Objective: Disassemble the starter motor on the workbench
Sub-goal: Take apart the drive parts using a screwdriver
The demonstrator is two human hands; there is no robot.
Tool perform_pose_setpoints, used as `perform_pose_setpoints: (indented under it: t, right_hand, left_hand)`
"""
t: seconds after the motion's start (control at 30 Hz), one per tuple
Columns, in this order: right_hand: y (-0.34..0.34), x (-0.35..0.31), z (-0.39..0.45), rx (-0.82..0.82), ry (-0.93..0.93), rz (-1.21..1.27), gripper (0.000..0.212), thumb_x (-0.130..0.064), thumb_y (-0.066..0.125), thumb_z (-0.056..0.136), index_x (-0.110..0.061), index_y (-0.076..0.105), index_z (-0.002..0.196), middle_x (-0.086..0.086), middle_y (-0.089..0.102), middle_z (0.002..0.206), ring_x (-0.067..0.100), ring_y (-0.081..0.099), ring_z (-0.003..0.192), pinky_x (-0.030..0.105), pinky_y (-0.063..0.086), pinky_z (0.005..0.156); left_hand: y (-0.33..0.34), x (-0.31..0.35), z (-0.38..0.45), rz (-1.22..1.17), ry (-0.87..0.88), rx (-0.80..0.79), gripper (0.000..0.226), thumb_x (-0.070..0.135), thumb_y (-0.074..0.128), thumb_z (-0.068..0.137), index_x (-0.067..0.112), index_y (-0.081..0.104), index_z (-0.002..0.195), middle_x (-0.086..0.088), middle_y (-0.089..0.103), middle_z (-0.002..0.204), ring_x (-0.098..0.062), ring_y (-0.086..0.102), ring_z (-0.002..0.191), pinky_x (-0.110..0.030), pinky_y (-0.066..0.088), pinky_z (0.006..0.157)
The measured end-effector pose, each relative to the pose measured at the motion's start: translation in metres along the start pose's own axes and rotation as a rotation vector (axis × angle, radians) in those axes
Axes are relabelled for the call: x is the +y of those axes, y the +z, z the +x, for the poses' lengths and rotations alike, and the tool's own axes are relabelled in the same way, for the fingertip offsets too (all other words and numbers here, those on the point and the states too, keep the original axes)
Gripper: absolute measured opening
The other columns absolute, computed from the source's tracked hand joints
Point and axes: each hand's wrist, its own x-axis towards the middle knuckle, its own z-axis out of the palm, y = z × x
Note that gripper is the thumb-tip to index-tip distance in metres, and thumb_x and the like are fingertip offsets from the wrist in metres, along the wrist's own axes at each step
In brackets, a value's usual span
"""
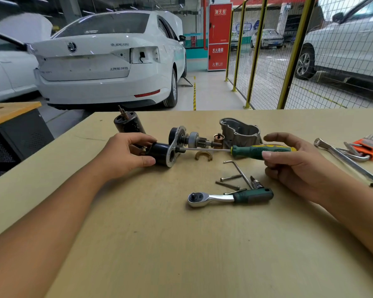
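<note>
The left hand hides the black solenoid's rear end.

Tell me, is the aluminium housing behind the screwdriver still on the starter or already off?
Off. The aluminium housing sits by itself on the workbench, hollow side showing, apart from the plate assembly that the left hand grips.

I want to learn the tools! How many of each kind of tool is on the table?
Screwdriver, held in the right hand: 1
Ratchet wrench: 1
Loose bent hex key: 1
Orange hex key set: 1
Long silver wrench: 1
Total: 5 tools
</note>
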Motion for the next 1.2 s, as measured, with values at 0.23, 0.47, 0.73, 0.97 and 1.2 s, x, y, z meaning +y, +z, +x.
perform_pose_setpoints:
  t: [0.23,0.47,0.73,0.97,1.2]
  right_hand:
    - [0.004,-0.005,-0.001,0.026,0.047,-0.15,0.035,-0.034,0.072,0.082,-0.012,0.065,0.109,0.023,0.067,0.083,0.017,0.044,0.048,0.024,0.036,0.04]
    - [0.006,-0.003,-0.002,0.014,0.045,-0.084,0.045,-0.032,0.08,0.071,-0.015,0.066,0.11,0.014,0.067,0.083,0.016,0.049,0.053,0.028,0.042,0.043]
    - [-0.003,0.0,0.003,0.024,0.018,0.012,0.056,-0.01,0.084,0.061,-0.017,0.066,0.114,0.011,0.069,0.078,0.015,0.049,0.055,0.028,0.044,0.047]
    - [0.0,-0.003,0.003,0.051,0.098,-0.16,0.039,-0.047,0.067,0.087,-0.014,0.065,0.109,0.02,0.067,0.078,0.016,0.041,0.044,0.024,0.036,0.039]
    - [-0.002,0.0,0.003,-0.024,0.073,-0.019,0.041,-0.014,0.081,0.07,-0.012,0.068,0.109,0.017,0.064,0.092,0.015,0.049,0.057,0.028,0.046,0.048]
  left_hand:
    - [0.0,-0.001,0.001,-0.01,0.004,0.003,0.054,0.014,0.093,0.072,0.05,0.073,0.106,0.016,0.076,0.102,-0.004,0.071,0.09,-0.029,0.054,0.084]
    - [0.0,-0.003,0.002,-0.005,0.006,-0.002,0.054,0.014,0.093,0.072,0.048,0.073,0.108,0.021,0.075,0.102,-0.005,0.071,0.092,-0.033,0.057,0.087]
    - [0.0,-0.004,0.002,0.004,0.008,-0.004,0.055,0.015,0.093,0.072,0.048,0.073,0.111,0.025,0.074,0.104,-0.004,0.07,0.092,-0.036,0.057,0.088]
    - [0.0,-0.003,0.003,0.004,0.014,0.001,0.054,0.015,0.094,0.072,0.046,0.073,0.111,0.016,0.076,0.104,-0.005,0.071,0.093,-0.034,0.058,0.087]
    - [0.001,-0.002,0.002,0.026,0.013,0.002,0.054,0.016,0.093,0.072,0.045,0.072,0.113,0.015,0.075,0.104,0.002,0.069,0.09,-0.023,0.053,0.077]
